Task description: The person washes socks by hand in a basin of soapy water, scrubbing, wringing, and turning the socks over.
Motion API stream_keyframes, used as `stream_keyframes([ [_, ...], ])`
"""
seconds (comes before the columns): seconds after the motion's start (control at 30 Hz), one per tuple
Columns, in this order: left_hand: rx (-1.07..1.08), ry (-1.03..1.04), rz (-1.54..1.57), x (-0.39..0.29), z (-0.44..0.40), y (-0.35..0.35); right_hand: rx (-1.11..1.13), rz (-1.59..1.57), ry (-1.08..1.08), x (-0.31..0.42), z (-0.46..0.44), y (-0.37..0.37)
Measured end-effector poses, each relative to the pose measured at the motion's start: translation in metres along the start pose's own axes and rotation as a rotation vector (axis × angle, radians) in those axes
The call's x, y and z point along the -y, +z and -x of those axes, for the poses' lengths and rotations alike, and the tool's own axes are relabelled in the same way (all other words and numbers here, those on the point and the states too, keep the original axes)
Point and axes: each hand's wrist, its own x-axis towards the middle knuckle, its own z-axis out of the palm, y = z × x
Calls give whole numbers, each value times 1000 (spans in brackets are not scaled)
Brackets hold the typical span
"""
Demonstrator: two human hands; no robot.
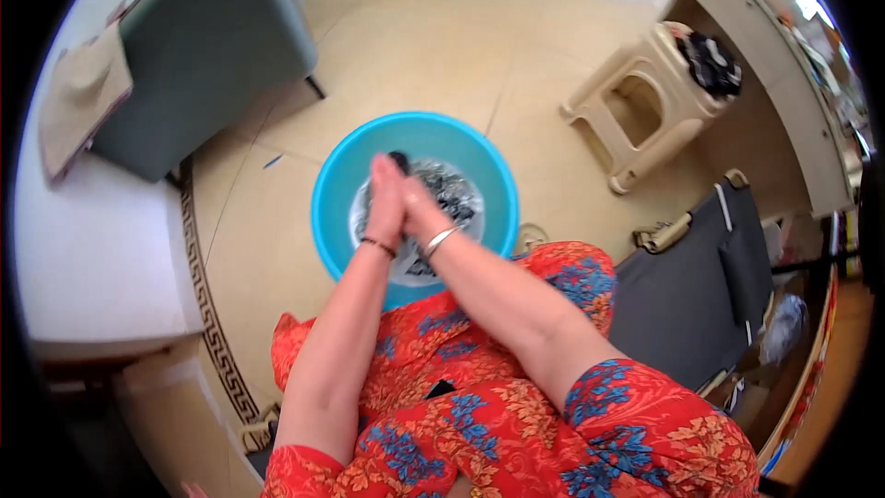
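Observation:
A turquoise basin (332,221) on the tiled floor holds water and a black-and-white patterned cloth (452,194). Over its middle, my left hand (385,201) and my right hand (420,207) are pressed against each other, palms facing. A bit of dark cloth (399,162) shows at the fingertips, gripped between the two hands; the rest of it is hidden. A dark band circles my left wrist and a silver bangle my right one.
A beige plastic stool (645,101) with dark cloth on it stands at the upper right, near a desk (784,65). A grey-green chair (212,55) is upper left, a dark folding seat (687,295) lower right.

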Motion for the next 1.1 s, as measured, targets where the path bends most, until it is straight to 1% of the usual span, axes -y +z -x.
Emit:
stream_keyframes([
  [0.07,-22,-118,-27,15,-7,-18,-168,228,-152,4,18,21],
  [0.1,-18,-136,-78,11,-4,-18,-128,262,-179,9,30,23],
  [0.13,-12,-107,-144,11,-2,-21,-83,298,-203,12,38,25],
  [0.17,59,-197,-165,13,-3,-29,-172,270,-212,6,31,24],
  [0.2,74,-193,-201,8,0,-27,-259,239,-213,-2,24,23],
  [0.23,94,-218,-218,-1,10,-15,-380,300,-236,-6,20,20],
  [0.3,119,-235,-234,-10,23,-3,-371,279,-257,-15,2,-2],
  [0.37,117,-253,-330,-10,29,-3,-358,258,-262,-12,-5,-11],
  [0.4,119,-254,-329,-15,31,-4,-397,691,-193,-7,-2,-9],
  [0.43,140,-345,-169,-23,32,-8,-425,1123,-113,-2,1,-7],
  [0.47,157,-439,-10,-31,34,-11,-425,1122,-110,-3,6,-4],
  [0.5,43,-444,-39,-39,35,-7,-327,1253,-136,-8,12,-3],
  [0.53,43,-449,-36,-33,32,-13,-227,1382,-160,-4,23,3],
  [0.57,34,-529,42,-19,26,-25,-163,1483,-160,-1,36,8],
  [0.6,24,-605,120,-3,19,-36,-165,1484,-157,0,36,3],
  [0.63,-10,-549,144,21,14,-47,-125,1587,-204,-4,34,-2],
  [0.67,-29,-554,146,32,12,-50,-70,1686,-250,-12,33,-6],
  [0.7,-117,-541,229,39,12,-48,-43,1734,-308,-15,27,-12],
  [0.73,-211,-524,312,40,16,-43,12,1849,-283,-10,28,-9],
  [0.8,-280,-535,382,29,24,-32,147,1970,-313,3,36,-1],
  [0.83,-334,-524,363,15,30,-20,204,2009,-333,5,34,1],
  [0.9,-392,-535,391,13,31,-20,316,2064,-396,8,32,4],
  [0.93,-425,-552,419,13,31,-20,325,2064,-393,11,31,7],
  [0.97,-408,-598,421,18,28,-25,381,2124,-352,13,31,9],
  [1.0,-416,-600,428,22,29,-26,438,2182,-311,14,32,11],
  [1.03,-416,-606,446,25,29,-27,483,2176,-354,12,29,7],
  [1.1,-422,-614,465,31,31,-31,527,2207,-339,16,32,8],
])
